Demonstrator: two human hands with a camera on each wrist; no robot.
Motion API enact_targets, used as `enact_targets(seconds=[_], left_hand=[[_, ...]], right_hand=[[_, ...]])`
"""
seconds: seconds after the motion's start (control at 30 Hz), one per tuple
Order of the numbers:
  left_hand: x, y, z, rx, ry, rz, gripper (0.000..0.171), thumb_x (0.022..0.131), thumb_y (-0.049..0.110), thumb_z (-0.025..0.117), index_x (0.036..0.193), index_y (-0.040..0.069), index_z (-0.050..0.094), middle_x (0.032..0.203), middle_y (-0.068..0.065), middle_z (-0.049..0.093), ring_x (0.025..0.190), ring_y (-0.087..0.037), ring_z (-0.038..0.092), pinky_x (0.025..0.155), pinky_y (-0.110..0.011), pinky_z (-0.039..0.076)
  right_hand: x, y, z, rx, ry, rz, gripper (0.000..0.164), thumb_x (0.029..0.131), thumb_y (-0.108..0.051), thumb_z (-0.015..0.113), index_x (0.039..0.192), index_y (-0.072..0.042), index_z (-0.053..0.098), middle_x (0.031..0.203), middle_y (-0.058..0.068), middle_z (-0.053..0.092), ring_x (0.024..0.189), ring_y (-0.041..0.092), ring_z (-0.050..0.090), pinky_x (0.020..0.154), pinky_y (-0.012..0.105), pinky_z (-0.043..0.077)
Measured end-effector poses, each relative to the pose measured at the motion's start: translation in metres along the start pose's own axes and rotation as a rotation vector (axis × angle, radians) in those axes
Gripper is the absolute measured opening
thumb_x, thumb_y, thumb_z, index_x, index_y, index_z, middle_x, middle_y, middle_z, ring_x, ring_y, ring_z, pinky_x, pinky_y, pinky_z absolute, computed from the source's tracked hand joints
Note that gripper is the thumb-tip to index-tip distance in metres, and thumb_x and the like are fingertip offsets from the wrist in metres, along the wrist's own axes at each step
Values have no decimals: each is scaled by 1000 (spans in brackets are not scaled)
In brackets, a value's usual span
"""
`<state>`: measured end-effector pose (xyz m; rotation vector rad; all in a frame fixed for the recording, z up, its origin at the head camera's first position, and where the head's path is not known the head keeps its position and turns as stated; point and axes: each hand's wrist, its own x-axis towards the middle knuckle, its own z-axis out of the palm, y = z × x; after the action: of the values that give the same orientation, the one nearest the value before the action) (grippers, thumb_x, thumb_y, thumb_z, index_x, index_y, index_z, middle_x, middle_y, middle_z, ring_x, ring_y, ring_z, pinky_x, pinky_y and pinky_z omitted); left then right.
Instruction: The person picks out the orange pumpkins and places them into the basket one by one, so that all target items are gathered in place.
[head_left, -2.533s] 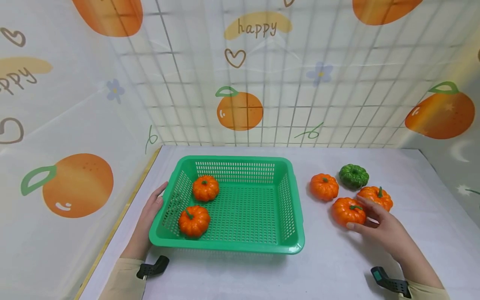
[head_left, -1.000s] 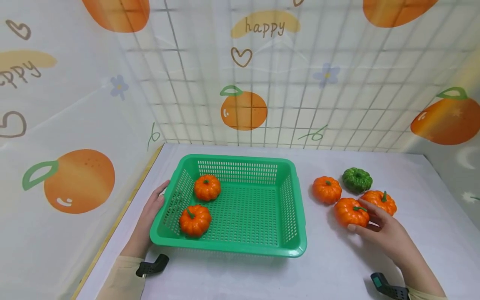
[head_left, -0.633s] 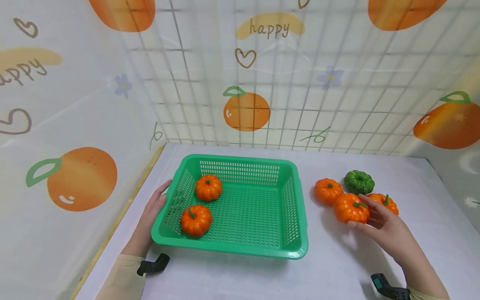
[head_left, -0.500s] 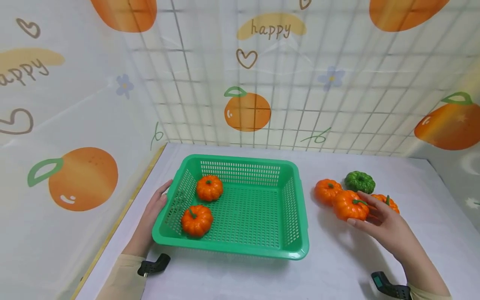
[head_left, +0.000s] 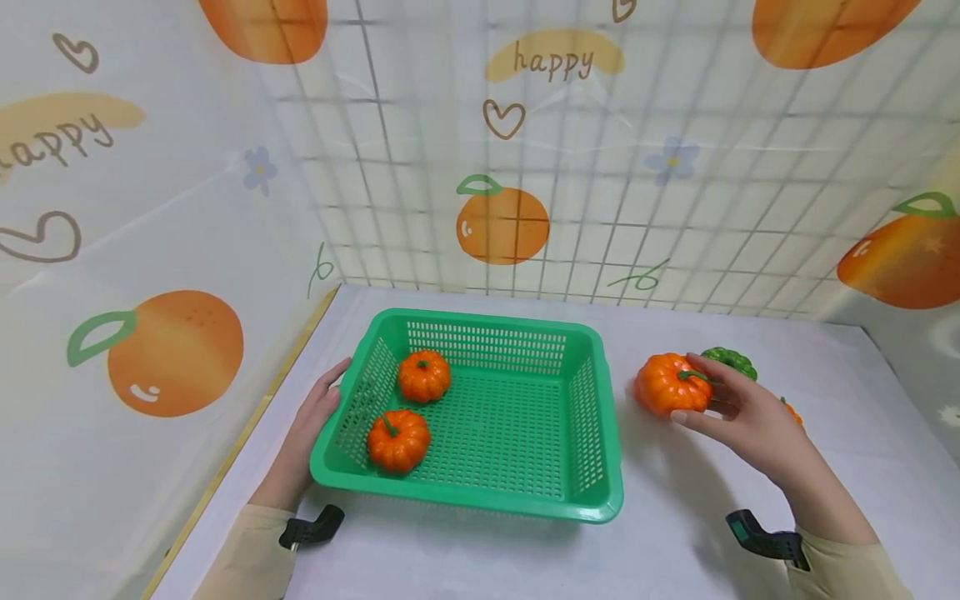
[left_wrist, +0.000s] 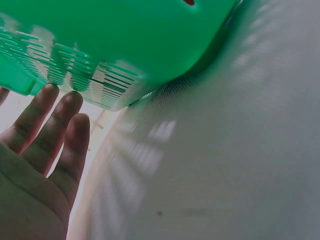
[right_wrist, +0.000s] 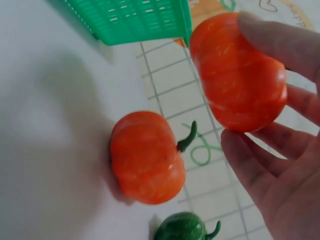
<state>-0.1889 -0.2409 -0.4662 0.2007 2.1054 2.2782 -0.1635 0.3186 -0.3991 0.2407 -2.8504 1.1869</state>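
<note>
My right hand (head_left: 738,412) grips an orange toy pumpkin (head_left: 671,385) with a green stem, thumb on one side and fingers on the other. In the right wrist view this held pumpkin (right_wrist: 237,72) is up off the table, above another orange pumpkin (right_wrist: 145,157) that the head view mostly hides behind it. At the left, my left hand (head_left: 307,429) lies along the outside of a green plastic basket (head_left: 465,497). Its fingers (left_wrist: 62,120) are fairly straight beside the slotted wall. Inside the basket, two orange pumpkins, a rear one (head_left: 423,376) and a front one (head_left: 398,442), sit at the left.
A green pumpkin (head_left: 731,362) stands on the white table behind my right hand. One more orange pumpkin (head_left: 792,411) shows only a sliver past that hand. A printed curtain (head_left: 405,208) hangs over a grid at the back.
My right hand has lifted the orange pumpkin off the table and carried it left and back, over its neighbour. The left hand stays at the basket; the head view has shifted slightly.
</note>
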Motion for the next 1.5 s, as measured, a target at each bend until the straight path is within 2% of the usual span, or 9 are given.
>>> enact_targets(seconds=[0.1, 0.23, 0.33, 0.43, 0.6, 0.83, 0.93, 1.2, 1.5], left_hand=[[0, -1, 0, 3, -2, 0, 56, 109, 32, 37, 158, 10, 22, 133, 3, 57, 117, -13, 60, 90, -32, 53], [0, -3, -1, -6, 0, 2, 54, 109, 31, 36, 158, 11, 23, 135, 0, 56, 117, -13, 60, 91, -33, 52], [1, -5, -1, -15, -5, 7, 53, 109, 29, 36, 158, 11, 24, 134, 1, 58, 117, -13, 60, 91, -33, 52], [0, -6, -2, -15, -11, 16, 53, 109, 29, 35, 158, 11, 24, 133, 2, 58, 116, -14, 61, 90, -33, 53], [0, -6, -1, -21, -8, 21, 52, 109, 29, 36, 157, 13, 26, 136, -2, 57, 116, -17, 61, 89, -36, 53], [0, -6, -1, -28, -11, 13, 54, 109, 31, 37, 157, 11, 24, 135, -1, 58, 117, -16, 61, 90, -35, 53], [-1, -6, -2, -22, -29, 22, 54, 109, 31, 36, 158, 12, 23, 139, -6, 55, 119, -19, 60, 90, -37, 53], [-4, -6, -4, 15, -56, 50, 53, 109, 32, 34, 158, 16, 23, 141, -19, 50, 118, -27, 60, 87, -41, 54], [-5, -5, -3, 20, -38, 47, 50, 109, 32, 35, 157, 19, 27, 141, -19, 50, 118, -27, 60, 87, -40, 54]], right_hand=[[5, -7, 0, -11, -8, -14, 88, 82, -48, 79, 153, -16, 38, 145, 15, 46, 117, 39, 57, 86, 33, 55], [12, -15, -1, -3, -14, -46, 84, 82, -45, 80, 152, -20, 42, 143, 11, 49, 115, 36, 59, 82, 12, 47], [18, -21, -2, 15, -37, -83, 81, 83, -41, 80, 152, -20, 42, 143, 12, 48, 116, 37, 59, 81, 11, 46], [24, -29, -1, 58, -69, -88, 81, 83, -40, 80, 152, -20, 42, 144, 11, 48, 117, 37, 58, 82, 16, 50], [31, -46, 0, 163, -130, -19, 83, 82, -44, 80, 152, -28, 40, 140, 4, 50, 121, 31, 56, 84, 31, 56], [42, -69, -3, 178, -195, 63, 80, 78, -54, 80, 147, -44, 41, 135, -9, 52, 124, 17, 53, 95, 46, 49], [51, -75, -1, 142, -226, 13, 81, 78, -54, 79, 148, -41, 40, 137, -8, 52, 124, 20, 52, 96, 47, 49], [77, -88, 7, 69, -234, -248, 81, 83, -42, 80, 150, -18, 43, 144, 0, 49, 121, 25, 55, 97, 46, 49], [95, -107, 20, 84, -284, -245, 80, 78, -49, 82, 147, -29, 46, 137, -9, 53, 119, 19, 57, 96, 43, 51]])
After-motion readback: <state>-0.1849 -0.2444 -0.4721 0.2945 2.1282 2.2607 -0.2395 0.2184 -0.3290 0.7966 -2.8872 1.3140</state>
